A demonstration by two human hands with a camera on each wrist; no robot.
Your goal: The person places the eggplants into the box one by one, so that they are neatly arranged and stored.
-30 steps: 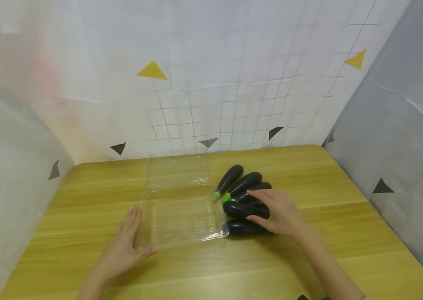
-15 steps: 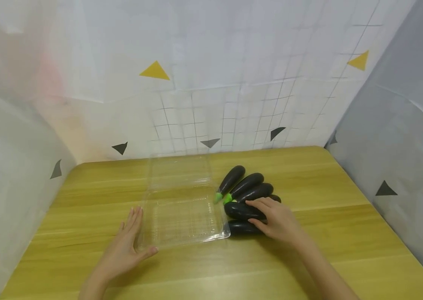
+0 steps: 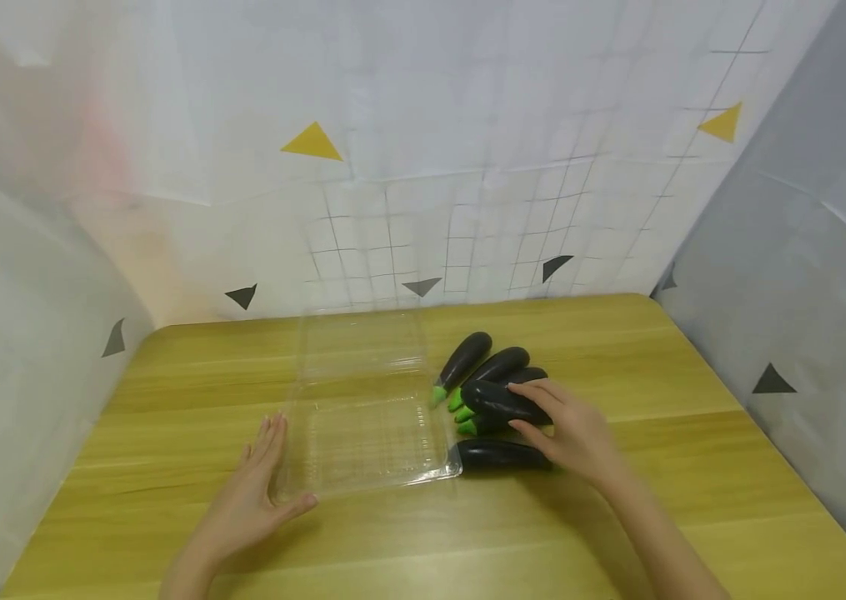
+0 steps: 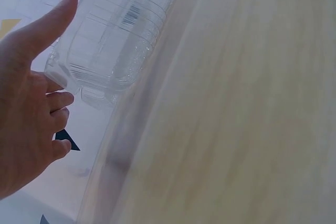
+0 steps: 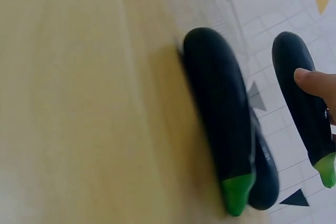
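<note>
My right hand (image 3: 573,429) pinches a dark eggplant (image 3: 493,400) between thumb and fingers, raised over the others. In the right wrist view the thumb presses the side of this held eggplant (image 5: 299,85), its green stem end pointing down in that picture. Another eggplant (image 3: 501,455) lies in front of it, at the corner of a clear plastic container (image 3: 370,446). Beside the container's left edge, my left hand (image 3: 246,492) rests with fingers extended and thumb spread along the front corner. The left wrist view shows the left hand (image 4: 31,95) right at the container's wall.
Behind the right hand, several eggplants (image 3: 465,357) lie fanned out, green ends toward the container. The container's hinged lid (image 3: 361,342) lies folded back toward the white wall (image 3: 423,208). Everything rests on a wooden table (image 3: 423,550).
My right hand has closed on an eggplant and lifted it up and back, off its place beside the front one, showing the green stem beneath. The left hand stays put.
</note>
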